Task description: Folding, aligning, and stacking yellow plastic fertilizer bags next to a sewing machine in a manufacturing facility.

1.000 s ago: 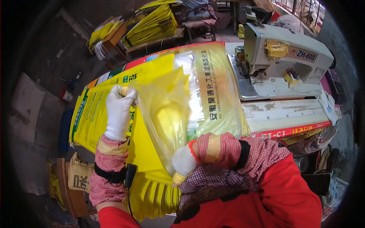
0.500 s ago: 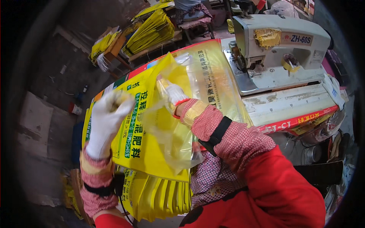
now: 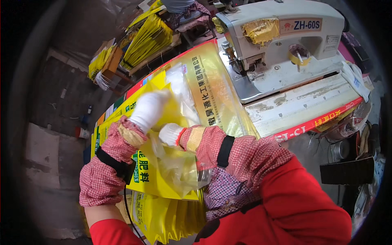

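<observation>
Spread on the table before me is a yellow printed bag [image 3: 157, 179], with a clear plastic liner [image 3: 181, 175] bunched along its right side. My left hand [image 3: 150, 109], in a white knitted glove, is over the bag's upper part; motion smears its fingers. Close below and to the right, my right hand [image 3: 169, 133], gloved in white with a red cuff, is closed at the liner, its fingertips hidden. A gold-coloured printed bag [image 3: 216, 90] lies flat to the right of the liner. Folded yellow bags [image 3: 167, 216] hang below the near edge.
A white industrial sewing machine [image 3: 286, 45] stands at the right, its worn bed [image 3: 294, 100] beside the bags. Bundles of yellow bags [image 3: 149, 41] rest on a bench at the back left. A white glove [image 3: 354, 81] lies at the bed's right end. My lap has a checked cloth [image 3: 228, 188].
My left hand has swung right and inward over the bag. My right hand has drawn back toward me, out from the bag's upper part. The whole view has shifted slightly.
</observation>
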The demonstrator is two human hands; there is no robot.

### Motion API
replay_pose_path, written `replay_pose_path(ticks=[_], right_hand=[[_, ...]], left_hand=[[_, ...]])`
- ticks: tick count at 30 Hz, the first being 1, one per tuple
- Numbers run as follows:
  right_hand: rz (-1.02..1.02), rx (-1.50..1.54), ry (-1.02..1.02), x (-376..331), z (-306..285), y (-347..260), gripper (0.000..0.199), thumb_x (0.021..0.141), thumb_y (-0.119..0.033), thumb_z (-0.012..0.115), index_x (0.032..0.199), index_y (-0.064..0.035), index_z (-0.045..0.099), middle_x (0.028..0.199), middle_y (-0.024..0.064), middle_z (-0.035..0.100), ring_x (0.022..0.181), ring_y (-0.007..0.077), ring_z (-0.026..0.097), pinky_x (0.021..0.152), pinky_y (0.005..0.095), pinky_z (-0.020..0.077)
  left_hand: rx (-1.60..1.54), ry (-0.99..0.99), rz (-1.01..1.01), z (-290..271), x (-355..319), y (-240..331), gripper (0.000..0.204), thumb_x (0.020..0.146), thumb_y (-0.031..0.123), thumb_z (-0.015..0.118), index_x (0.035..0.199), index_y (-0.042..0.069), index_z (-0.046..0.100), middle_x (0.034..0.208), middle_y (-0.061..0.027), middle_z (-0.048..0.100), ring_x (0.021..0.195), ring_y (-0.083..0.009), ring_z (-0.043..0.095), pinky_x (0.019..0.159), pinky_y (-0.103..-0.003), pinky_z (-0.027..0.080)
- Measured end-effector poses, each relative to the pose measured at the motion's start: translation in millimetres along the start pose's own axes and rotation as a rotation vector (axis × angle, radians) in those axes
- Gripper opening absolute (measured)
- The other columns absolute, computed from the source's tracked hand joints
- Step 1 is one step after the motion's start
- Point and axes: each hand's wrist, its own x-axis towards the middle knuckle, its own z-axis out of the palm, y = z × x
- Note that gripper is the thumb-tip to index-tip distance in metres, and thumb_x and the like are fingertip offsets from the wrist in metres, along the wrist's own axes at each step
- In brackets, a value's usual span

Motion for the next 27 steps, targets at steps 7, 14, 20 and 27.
replay_pose_path(ticks=[7,14,20,27], right_hand=[[0.001,-0.063,0.085,7.4,-3.3,18.2,0.028,0.057,-0.014,0.073,0.084,-0.0089,0.068,0.095,0.0114,0.065,0.082,0.0307,0.064,0.068,0.0360,0.0518],[-0.003,-0.373,-0.490,-67.0,-8.6,-59.6,0.027,0.079,-0.025,0.056,0.101,-0.0118,0.066,0.099,0.0107,0.064,0.086,0.0258,0.062,0.075,0.0353,0.0497],[0.126,-0.409,-0.513,-209.4,-55.7,-25.4,0.026,0.077,-0.022,0.058,0.097,-0.0082,0.067,0.095,0.0107,0.066,0.085,0.0261,0.064,0.073,0.0378,0.0509],[0.428,-0.276,-0.424,-257.8,-120.2,-7.2,0.027,0.074,-0.021,0.062,0.096,-0.0058,0.067,0.092,0.0131,0.066,0.086,0.0283,0.064,0.070,0.0417,0.0516]], left_hand=[[0.509,0.005,-0.239,-55.0,25.1,4.0,0.019,0.077,0.012,0.054,0.092,0.009,0.065,0.082,-0.0145,0.064,0.078,-0.0311,0.063,0.067,-0.038,0.050],[1.133,0.387,0.107,-108.4,87.4,15.7,0.012,0.074,0.011,0.057,0.070,0.012,0.068,0.074,-0.0090,0.063,0.070,-0.0253,0.065,0.056,-0.036,0.049],[0.896,0.220,-0.154,-101.9,116.1,80.1,0.017,0.080,0.012,0.052,0.089,0.009,0.066,0.086,-0.0111,0.065,0.081,-0.0287,0.066,0.066,-0.039,0.053],[0.848,0.146,-0.095,-100.2,113.2,97.4,0.017,0.083,0.013,0.046,0.092,0.009,0.061,0.084,-0.0128,0.066,0.081,-0.0314,0.064,0.065,-0.044,0.050]])
